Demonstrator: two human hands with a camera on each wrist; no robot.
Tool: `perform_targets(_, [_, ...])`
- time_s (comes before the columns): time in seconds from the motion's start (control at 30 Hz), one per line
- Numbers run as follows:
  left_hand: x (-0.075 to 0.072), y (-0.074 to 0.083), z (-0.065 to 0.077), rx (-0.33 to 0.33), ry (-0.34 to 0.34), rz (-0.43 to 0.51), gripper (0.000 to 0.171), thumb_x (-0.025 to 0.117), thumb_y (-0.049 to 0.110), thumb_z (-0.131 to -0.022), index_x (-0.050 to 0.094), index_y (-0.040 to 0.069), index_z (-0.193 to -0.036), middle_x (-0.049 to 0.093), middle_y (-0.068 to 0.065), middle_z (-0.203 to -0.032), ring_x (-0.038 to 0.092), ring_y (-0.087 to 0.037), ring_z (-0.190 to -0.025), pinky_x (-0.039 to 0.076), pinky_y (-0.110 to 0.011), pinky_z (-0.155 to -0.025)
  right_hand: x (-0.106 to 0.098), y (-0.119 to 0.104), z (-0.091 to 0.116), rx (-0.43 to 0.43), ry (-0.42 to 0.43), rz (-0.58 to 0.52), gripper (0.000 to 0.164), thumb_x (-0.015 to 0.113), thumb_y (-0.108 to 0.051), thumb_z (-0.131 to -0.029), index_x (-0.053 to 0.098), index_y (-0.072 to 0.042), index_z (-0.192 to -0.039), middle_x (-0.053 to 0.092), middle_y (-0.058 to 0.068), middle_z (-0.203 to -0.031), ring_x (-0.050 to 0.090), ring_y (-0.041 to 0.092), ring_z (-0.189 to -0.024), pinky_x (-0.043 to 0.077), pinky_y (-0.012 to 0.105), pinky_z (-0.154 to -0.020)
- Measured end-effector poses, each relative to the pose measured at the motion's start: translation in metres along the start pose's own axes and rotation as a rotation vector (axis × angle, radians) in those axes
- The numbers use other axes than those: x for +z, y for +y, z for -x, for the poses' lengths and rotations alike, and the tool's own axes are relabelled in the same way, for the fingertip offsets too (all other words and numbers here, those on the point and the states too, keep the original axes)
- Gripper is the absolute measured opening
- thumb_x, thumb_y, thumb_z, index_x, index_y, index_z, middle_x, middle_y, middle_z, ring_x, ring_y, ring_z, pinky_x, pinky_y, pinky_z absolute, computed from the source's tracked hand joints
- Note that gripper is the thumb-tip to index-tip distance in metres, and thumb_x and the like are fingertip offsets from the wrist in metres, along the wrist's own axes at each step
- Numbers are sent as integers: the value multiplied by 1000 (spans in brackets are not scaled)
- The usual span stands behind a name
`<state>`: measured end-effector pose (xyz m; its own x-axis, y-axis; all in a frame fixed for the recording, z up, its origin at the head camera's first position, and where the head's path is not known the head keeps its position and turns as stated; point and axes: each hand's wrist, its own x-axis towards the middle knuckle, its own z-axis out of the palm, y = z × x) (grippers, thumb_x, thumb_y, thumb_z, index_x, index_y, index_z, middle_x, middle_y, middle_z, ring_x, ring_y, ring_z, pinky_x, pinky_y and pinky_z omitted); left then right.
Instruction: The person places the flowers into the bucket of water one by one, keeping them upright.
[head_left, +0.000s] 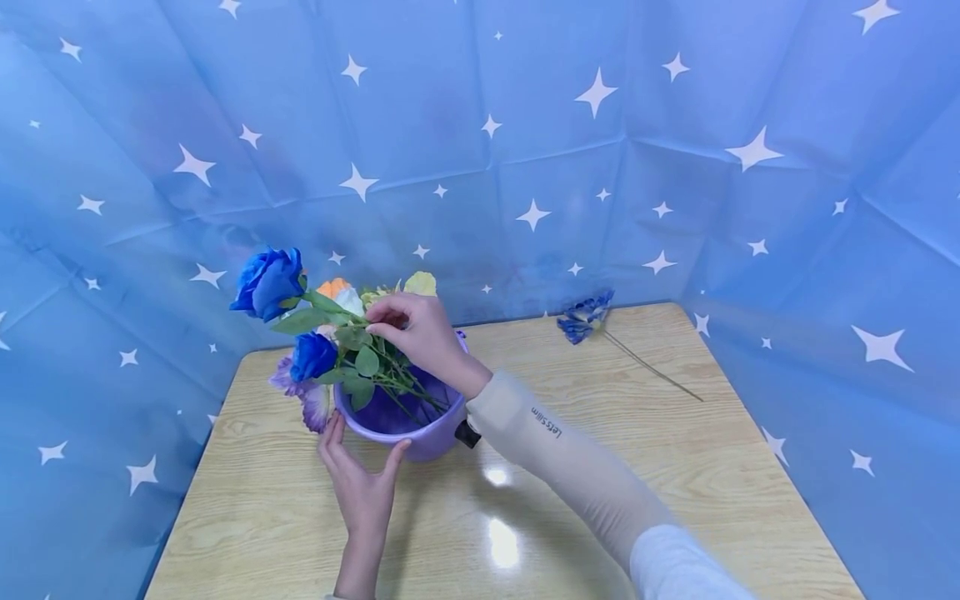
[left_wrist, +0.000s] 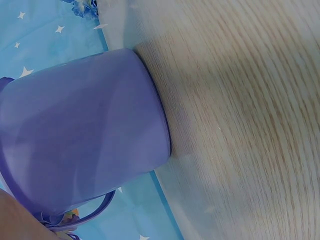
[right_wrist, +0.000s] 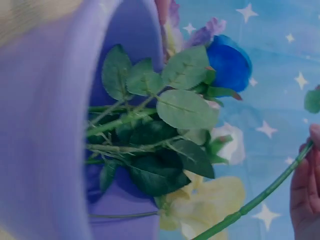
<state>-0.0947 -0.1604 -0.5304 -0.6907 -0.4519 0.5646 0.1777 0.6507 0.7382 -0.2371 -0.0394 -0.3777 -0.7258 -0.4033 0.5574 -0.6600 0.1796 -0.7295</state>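
Observation:
A purple bucket [head_left: 429, 443] stands on the table with several artificial flowers in it. My right hand [head_left: 420, 333] pinches the green stem of a blue rose [head_left: 268, 283] above the bucket; its bloom points up and left. In the right wrist view, that stem [right_wrist: 265, 192] slants down from the fingertips, apart from the leafy stems inside. My left hand [head_left: 363, 492] holds the bucket at its front left, thumb at the front rim and fingers on the left side. A second blue rose [head_left: 313, 357] leans over the left rim beside purple petals [head_left: 315, 407].
A dark blue flower [head_left: 585, 317] with a thin bare stem lies at the table's back right. Yellow, orange and white blooms stand at the bucket's back. Behind the wooden table [head_left: 585, 475] hangs a blue star-patterned cloth [head_left: 540, 158]. The bucket's handle [left_wrist: 97, 210] hangs at its side.

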Motion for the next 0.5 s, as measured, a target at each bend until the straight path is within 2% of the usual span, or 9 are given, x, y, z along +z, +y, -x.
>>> perform_targets(0.2, [-1,0,0,-17,-13,6,108,92,30,-66,32,-3,-149,36,-21,-150,37,-33,-141,26,-28,-127,6,16,9,48,1,40,10,74,-11,-89,75,-7,-99,75,5,-94,68,10,-77,55,11,-68])
perform_targets(0.4, [1,-1,0,27,23,26,108,92,33,-65,33,-5,-147,38,-21,-148,39,-39,-137,26,-27,-127,11,37,21,103,12,92,8,74,-11,-89,75,-10,-97,76,4,-91,67,10,-71,55,12,-63])
perform_targets(0.5, [1,-1,0,25,24,25,107,92,34,-66,33,-5,-147,38,-20,-148,40,-38,-137,26,-25,-126,15,49,27,124,22,111,7,74,-11,-89,75,-10,-96,76,4,-90,66,9,-70,55,12,-62])
